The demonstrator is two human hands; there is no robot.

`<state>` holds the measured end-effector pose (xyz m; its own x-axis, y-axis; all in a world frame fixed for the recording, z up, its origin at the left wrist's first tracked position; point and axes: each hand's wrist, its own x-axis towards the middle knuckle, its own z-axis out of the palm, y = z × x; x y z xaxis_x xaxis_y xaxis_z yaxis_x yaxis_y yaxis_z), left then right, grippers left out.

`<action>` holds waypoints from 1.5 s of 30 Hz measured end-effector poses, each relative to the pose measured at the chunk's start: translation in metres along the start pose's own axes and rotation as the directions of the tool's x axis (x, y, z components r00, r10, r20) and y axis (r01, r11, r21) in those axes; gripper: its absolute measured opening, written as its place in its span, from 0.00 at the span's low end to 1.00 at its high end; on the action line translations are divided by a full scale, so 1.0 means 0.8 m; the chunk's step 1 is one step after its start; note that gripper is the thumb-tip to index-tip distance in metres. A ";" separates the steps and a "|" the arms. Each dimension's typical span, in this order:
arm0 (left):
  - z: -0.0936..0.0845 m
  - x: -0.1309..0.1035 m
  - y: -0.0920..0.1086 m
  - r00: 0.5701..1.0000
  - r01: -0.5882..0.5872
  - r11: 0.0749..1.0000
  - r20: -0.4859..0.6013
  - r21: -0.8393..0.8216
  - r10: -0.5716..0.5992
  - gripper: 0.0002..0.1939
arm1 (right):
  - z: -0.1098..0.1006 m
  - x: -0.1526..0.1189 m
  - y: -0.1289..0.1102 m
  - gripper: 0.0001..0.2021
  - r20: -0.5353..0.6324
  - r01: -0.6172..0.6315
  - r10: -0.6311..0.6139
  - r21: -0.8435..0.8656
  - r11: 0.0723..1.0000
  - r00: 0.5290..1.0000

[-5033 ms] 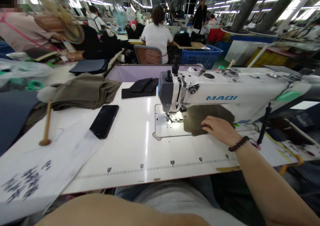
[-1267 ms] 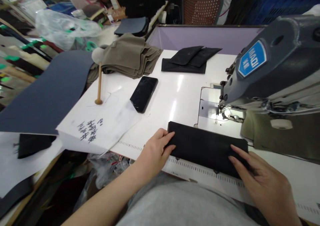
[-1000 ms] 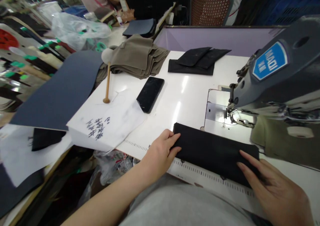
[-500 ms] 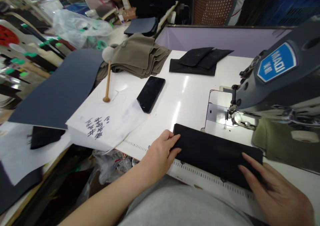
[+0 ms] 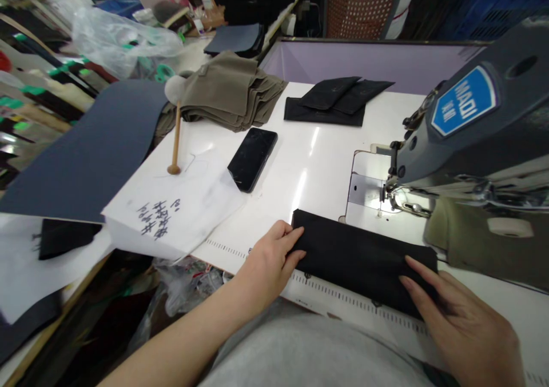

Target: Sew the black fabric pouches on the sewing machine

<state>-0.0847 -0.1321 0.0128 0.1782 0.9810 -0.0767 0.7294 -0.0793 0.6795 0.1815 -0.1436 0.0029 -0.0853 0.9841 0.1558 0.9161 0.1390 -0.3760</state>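
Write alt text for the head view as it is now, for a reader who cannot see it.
A left hand and a right hand touch opposite ends of a black cloth on a white table. A sewing machine stands at right; beyond lie a phone, black pieces and stacked brown cloth.

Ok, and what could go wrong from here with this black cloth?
The black cloth might skew if the left hand and right hand, at opposite ends, move unevenly. The olive cloth under the sewing machine could get in the way. The phone, loose on the table, might get knocked.
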 end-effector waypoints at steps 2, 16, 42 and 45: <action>0.000 0.000 0.001 1.000 0.017 1.000 0.016 0.005 -0.017 0.16 | 0.000 0.002 0.001 0.22 0.000 0.022 -0.022 -0.011 1.000 1.000; -0.003 0.007 0.008 0.998 0.035 0.993 0.042 0.114 -0.039 0.15 | 0.001 0.005 0.001 0.21 -0.003 0.090 -0.090 -0.028 0.996 0.996; 0.015 0.023 -0.011 0.893 -0.397 0.651 0.106 0.647 0.438 0.25 | -0.002 0.012 -0.001 0.12 0.033 -0.058 0.052 0.215 0.975 0.998; 0.014 0.024 -0.012 0.878 -0.409 0.624 0.102 0.665 0.467 0.24 | -0.002 0.013 -0.001 0.12 0.034 -0.055 0.049 0.214 0.975 0.998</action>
<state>-0.0806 -0.1144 -0.0036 0.5648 0.8064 0.1754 0.8218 -0.5690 -0.0301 0.1804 -0.1339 0.0066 -0.0538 0.9929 0.1057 0.8145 0.1049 -0.5706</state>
